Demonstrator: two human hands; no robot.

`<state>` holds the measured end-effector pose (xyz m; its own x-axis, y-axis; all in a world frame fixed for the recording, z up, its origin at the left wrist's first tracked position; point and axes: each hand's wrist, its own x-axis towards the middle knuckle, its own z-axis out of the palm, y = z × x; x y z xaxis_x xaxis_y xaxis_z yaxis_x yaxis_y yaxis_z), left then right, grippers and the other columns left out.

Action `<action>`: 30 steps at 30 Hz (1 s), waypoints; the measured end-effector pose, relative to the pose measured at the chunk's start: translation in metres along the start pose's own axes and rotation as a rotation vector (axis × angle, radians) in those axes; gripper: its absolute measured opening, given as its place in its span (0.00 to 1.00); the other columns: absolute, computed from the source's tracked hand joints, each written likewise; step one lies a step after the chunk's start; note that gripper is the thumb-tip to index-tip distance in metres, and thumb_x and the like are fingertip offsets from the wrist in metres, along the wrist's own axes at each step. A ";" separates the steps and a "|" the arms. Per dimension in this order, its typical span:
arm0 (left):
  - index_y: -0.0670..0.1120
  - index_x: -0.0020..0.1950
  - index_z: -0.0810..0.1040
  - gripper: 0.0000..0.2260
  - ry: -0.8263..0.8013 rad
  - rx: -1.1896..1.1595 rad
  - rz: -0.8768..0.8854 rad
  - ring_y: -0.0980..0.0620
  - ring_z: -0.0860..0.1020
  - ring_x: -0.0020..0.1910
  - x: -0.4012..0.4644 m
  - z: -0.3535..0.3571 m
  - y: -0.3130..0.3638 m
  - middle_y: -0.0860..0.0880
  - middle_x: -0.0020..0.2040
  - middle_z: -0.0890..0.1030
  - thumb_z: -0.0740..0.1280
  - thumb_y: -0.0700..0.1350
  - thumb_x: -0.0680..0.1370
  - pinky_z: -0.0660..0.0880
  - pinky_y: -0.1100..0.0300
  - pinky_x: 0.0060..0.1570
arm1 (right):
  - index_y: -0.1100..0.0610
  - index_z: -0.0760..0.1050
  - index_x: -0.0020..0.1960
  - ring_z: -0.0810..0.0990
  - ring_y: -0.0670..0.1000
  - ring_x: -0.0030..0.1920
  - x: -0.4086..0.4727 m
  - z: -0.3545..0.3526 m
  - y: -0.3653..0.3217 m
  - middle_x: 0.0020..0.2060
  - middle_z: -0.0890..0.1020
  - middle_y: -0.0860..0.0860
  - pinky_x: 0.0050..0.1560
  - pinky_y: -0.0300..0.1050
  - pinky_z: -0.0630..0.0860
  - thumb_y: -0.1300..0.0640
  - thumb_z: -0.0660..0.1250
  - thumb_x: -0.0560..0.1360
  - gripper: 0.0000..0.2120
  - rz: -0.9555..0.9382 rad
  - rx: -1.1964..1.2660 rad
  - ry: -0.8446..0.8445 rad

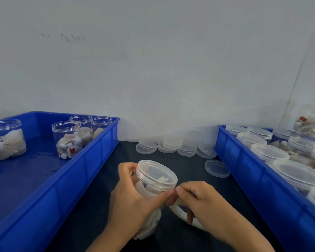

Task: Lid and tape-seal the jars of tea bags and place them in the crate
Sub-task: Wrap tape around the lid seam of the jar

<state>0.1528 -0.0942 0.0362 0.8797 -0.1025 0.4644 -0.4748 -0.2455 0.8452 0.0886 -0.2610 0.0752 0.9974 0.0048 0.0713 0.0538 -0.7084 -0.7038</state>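
Note:
A clear jar of tea bags (153, 179) with its lid on leans toward me over the dark table. My left hand (133, 200) grips its body, thumb pressed just under the lid rim. My right hand (204, 202) holds a white tape roll (180, 211) and pinches the tape end against the jar beside my left thumb. The left blue crate (91, 160) holds several open jars of tea bags (67, 140). The right blue crate (247, 171) is packed with lidded jars (298, 173).
Several loose clear lids (173, 144) lie stacked on the table near the wall, and one lid (216, 168) lies alone by the right crate. A bag of tea bags (309, 124) sits at the far right. A pale wall stands close behind.

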 end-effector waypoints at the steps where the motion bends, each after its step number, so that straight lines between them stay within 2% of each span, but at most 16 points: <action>1: 0.65 0.53 0.63 0.40 0.021 0.012 0.001 0.72 0.74 0.50 0.002 -0.001 -0.002 0.72 0.51 0.73 0.71 0.77 0.47 0.70 0.70 0.40 | 0.40 0.76 0.48 0.80 0.44 0.34 0.000 0.001 0.000 0.44 0.80 0.44 0.42 0.41 0.77 0.47 0.56 0.81 0.10 0.016 -0.001 -0.029; 4: 0.65 0.53 0.63 0.38 0.057 0.032 -0.001 0.72 0.74 0.50 0.006 -0.006 -0.007 0.66 0.49 0.77 0.73 0.74 0.49 0.70 0.69 0.42 | 0.33 0.68 0.56 0.78 0.43 0.45 0.001 0.004 0.001 0.50 0.77 0.41 0.45 0.39 0.71 0.43 0.58 0.78 0.08 0.051 -0.087 -0.071; 6: 0.65 0.53 0.64 0.37 0.049 0.044 0.012 0.72 0.74 0.50 0.008 -0.008 -0.008 0.64 0.50 0.77 0.73 0.73 0.50 0.69 0.69 0.42 | 0.35 0.70 0.54 0.77 0.43 0.47 0.003 0.002 0.002 0.48 0.79 0.43 0.49 0.40 0.72 0.38 0.58 0.77 0.08 0.071 -0.065 -0.088; 8: 0.66 0.54 0.63 0.37 0.040 0.060 0.022 0.72 0.73 0.51 0.008 -0.010 -0.008 0.64 0.50 0.76 0.73 0.73 0.50 0.69 0.70 0.42 | 0.37 0.72 0.53 0.79 0.43 0.45 0.002 0.000 0.000 0.41 0.82 0.45 0.53 0.43 0.74 0.28 0.53 0.72 0.19 0.120 0.013 -0.151; 10: 0.66 0.54 0.63 0.37 0.031 0.074 0.024 0.74 0.72 0.51 0.009 -0.010 -0.009 0.65 0.49 0.76 0.73 0.73 0.50 0.68 0.70 0.42 | 0.42 0.73 0.55 0.79 0.43 0.41 0.001 0.002 0.000 0.33 0.81 0.47 0.53 0.43 0.73 0.25 0.46 0.70 0.29 0.175 0.006 -0.186; 12: 0.66 0.53 0.63 0.37 0.022 0.073 0.015 0.75 0.72 0.51 0.011 -0.013 -0.010 0.68 0.49 0.75 0.73 0.73 0.50 0.68 0.70 0.42 | 0.51 0.75 0.53 0.76 0.43 0.37 0.002 0.005 0.001 0.31 0.78 0.46 0.49 0.43 0.73 0.28 0.46 0.74 0.31 0.212 -0.048 -0.150; 14: 0.65 0.53 0.64 0.37 0.025 0.047 -0.005 0.72 0.74 0.51 0.013 -0.015 -0.011 0.67 0.49 0.76 0.73 0.73 0.49 0.69 0.70 0.44 | 0.54 0.76 0.47 0.74 0.44 0.34 0.003 0.008 0.002 0.32 0.76 0.45 0.43 0.42 0.73 0.32 0.48 0.76 0.29 0.199 -0.076 -0.064; 16: 0.63 0.52 0.66 0.37 0.033 0.002 -0.037 0.69 0.75 0.51 0.016 -0.017 -0.012 0.65 0.50 0.76 0.73 0.72 0.48 0.69 0.70 0.45 | 0.55 0.75 0.42 0.72 0.44 0.32 0.004 0.009 0.001 0.30 0.74 0.46 0.39 0.41 0.70 0.34 0.49 0.78 0.27 0.127 -0.130 0.049; 18: 0.61 0.52 0.67 0.38 0.025 -0.053 -0.061 0.64 0.76 0.53 0.017 -0.018 -0.012 0.62 0.52 0.77 0.74 0.71 0.48 0.70 0.68 0.47 | 0.55 0.73 0.42 0.71 0.46 0.32 0.004 0.009 -0.001 0.31 0.73 0.48 0.37 0.40 0.68 0.37 0.48 0.79 0.25 0.029 -0.245 0.137; 22: 0.57 0.54 0.70 0.37 -0.018 -0.130 -0.092 0.55 0.78 0.56 0.018 -0.020 -0.010 0.56 0.55 0.79 0.79 0.66 0.51 0.75 0.56 0.56 | 0.49 0.67 0.39 0.71 0.46 0.34 0.005 0.010 -0.004 0.33 0.72 0.48 0.36 0.36 0.61 0.39 0.45 0.80 0.20 -0.116 -0.457 0.246; 24: 0.56 0.55 0.70 0.35 -0.041 -0.158 -0.106 0.56 0.79 0.54 0.018 -0.019 -0.009 0.56 0.54 0.80 0.78 0.63 0.52 0.76 0.58 0.54 | 0.47 0.65 0.40 0.70 0.45 0.36 0.006 0.010 -0.004 0.33 0.71 0.47 0.41 0.39 0.63 0.40 0.44 0.80 0.19 -0.123 -0.484 0.250; 27: 0.54 0.54 0.72 0.35 -0.088 -0.212 -0.130 0.64 0.80 0.48 0.016 -0.016 -0.008 0.56 0.49 0.82 0.78 0.63 0.52 0.76 0.68 0.42 | 0.48 0.67 0.42 0.70 0.44 0.38 0.008 0.011 -0.002 0.35 0.71 0.45 0.47 0.43 0.65 0.41 0.43 0.81 0.19 -0.106 -0.487 0.239; 30: 0.49 0.55 0.73 0.38 -0.144 -0.279 -0.161 0.61 0.82 0.46 0.016 -0.015 -0.008 0.58 0.47 0.83 0.79 0.63 0.51 0.76 0.70 0.38 | 0.46 0.63 0.39 0.69 0.43 0.38 0.008 0.011 -0.001 0.34 0.70 0.44 0.49 0.43 0.65 0.41 0.43 0.80 0.18 -0.105 -0.476 0.247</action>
<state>0.1698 -0.0797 0.0409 0.9293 -0.2241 0.2934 -0.3009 0.0007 0.9536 0.0969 -0.2521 0.0688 0.9441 -0.0319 0.3280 0.0685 -0.9546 -0.2900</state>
